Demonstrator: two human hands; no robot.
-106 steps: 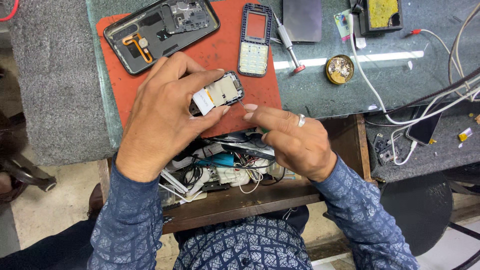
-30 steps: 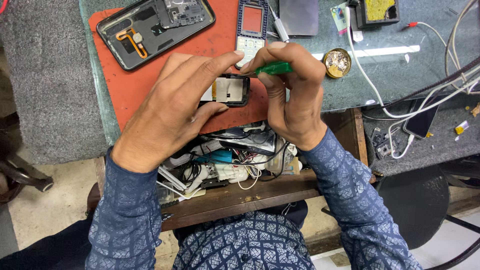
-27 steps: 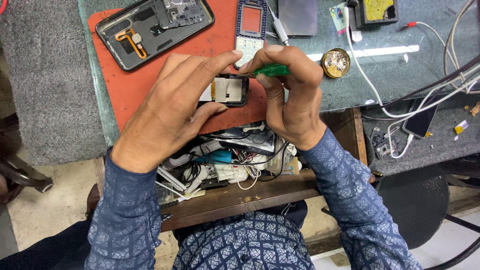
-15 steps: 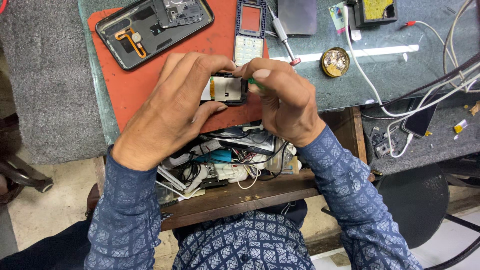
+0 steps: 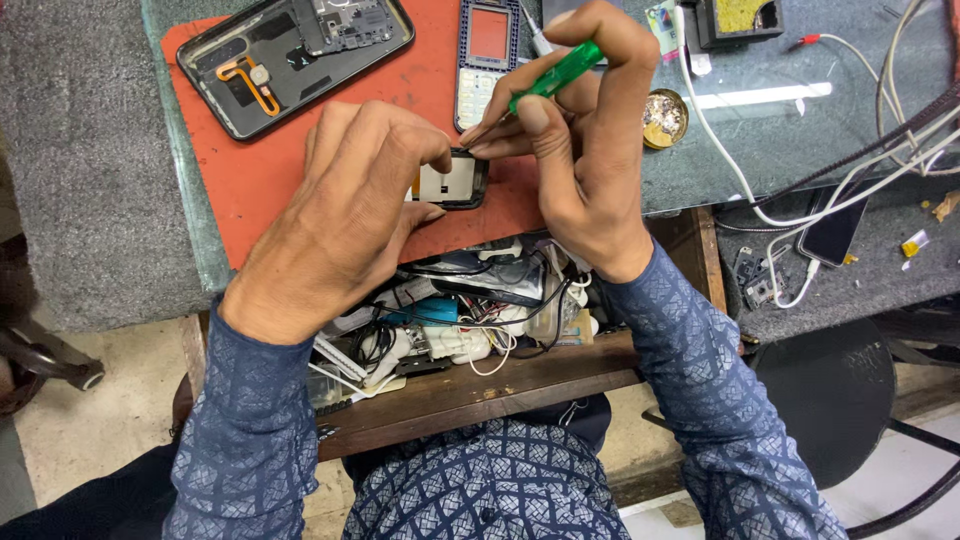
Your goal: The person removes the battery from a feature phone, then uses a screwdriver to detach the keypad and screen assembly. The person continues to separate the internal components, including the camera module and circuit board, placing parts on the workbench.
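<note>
Small phone part, a dark rounded frame with a pale inner panel, sits on the red mat; I see my left hand pinching its edge. My right hand has its fingers closed round a translucent green screwdriver (tip at the frame's top edge). The open wooden drawer below holds tangled cables and small parts.

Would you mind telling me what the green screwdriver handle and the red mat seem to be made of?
Screwdriver handle: probably plastic, since it looks translucent green and glossy. Red mat: likely rubber or silicone, judging by its flat, matte, thin look on the table; the exact material is uncertain.
</note>
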